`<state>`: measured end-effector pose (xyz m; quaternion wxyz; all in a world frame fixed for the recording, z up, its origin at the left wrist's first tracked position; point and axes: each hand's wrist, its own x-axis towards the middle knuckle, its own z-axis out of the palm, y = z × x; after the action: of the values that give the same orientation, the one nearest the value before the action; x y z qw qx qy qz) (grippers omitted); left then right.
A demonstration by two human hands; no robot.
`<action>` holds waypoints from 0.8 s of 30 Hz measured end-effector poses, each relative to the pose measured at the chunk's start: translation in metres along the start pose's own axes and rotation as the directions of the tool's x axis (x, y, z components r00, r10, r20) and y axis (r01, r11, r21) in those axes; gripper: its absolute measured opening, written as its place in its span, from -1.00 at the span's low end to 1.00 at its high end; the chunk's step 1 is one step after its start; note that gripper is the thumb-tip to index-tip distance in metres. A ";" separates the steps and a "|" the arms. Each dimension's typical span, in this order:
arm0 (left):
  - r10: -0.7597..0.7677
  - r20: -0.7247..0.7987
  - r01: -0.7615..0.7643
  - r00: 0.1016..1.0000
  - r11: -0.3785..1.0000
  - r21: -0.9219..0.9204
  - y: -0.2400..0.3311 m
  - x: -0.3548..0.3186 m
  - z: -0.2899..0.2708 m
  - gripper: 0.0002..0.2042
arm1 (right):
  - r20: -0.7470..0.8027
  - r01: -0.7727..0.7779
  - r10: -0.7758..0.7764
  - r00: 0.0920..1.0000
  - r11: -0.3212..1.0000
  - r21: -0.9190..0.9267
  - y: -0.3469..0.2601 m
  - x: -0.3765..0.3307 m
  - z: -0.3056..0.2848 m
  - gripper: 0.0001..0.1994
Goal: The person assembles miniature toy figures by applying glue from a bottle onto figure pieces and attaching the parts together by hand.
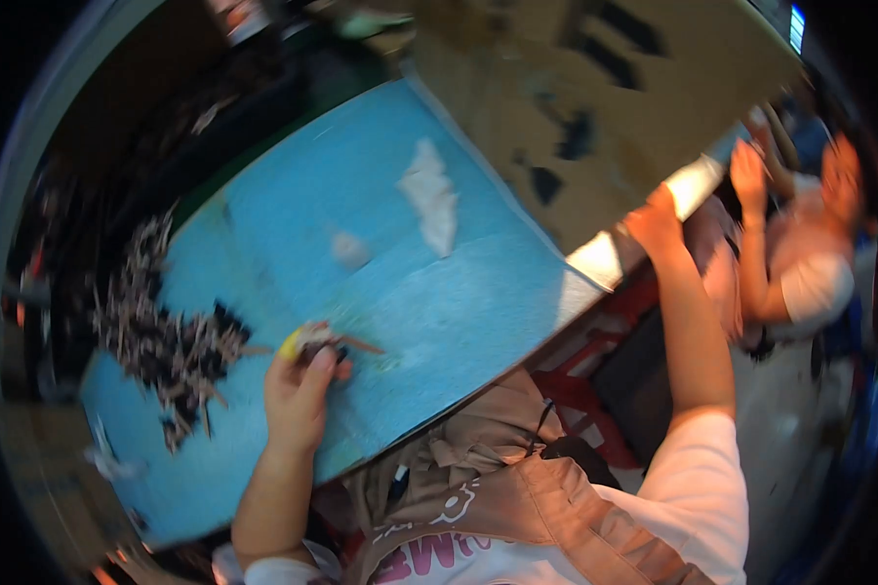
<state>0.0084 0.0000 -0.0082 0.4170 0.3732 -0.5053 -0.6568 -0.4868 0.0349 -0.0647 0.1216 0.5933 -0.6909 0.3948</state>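
Observation:
Above the blue table cover (293, 214), my left hand (302, 385) is closed around a small dark piece with a thin brown strip (363, 344) poking out to the right. Something yellow (290, 345) shows at a fingertip of that hand; blur hides whether it is worn or held. My right hand (657, 226) is at the right edge of the table, beside a large brown cardboard sheet (498, 88). Its fingers are smeared, so I cannot tell whether they grip the edge. On the left of the cover lies a heap of similar brown and dark pieces (180, 346).
A crumpled white scrap (431, 200) and a small pale lump (349, 250) lie mid-cover. Clear plastic (112, 463) lies near the left corner. A red stool or crate (585, 380) stands under the right edge. Another person (800, 244) sits at the far right, hands raised.

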 end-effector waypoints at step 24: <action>0.361 0.074 -0.357 0.929 0.830 0.430 0.019 -0.001 -0.003 -0.68 | 0.153 0.361 -0.636 0.756 0.601 0.713 -0.315 0.026 0.064 -0.71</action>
<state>0.0145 -0.0025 0.0099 0.4413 0.3586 -0.6981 -0.4350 -0.1857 -0.0228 0.0363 -0.1231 0.8356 -0.3218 0.4278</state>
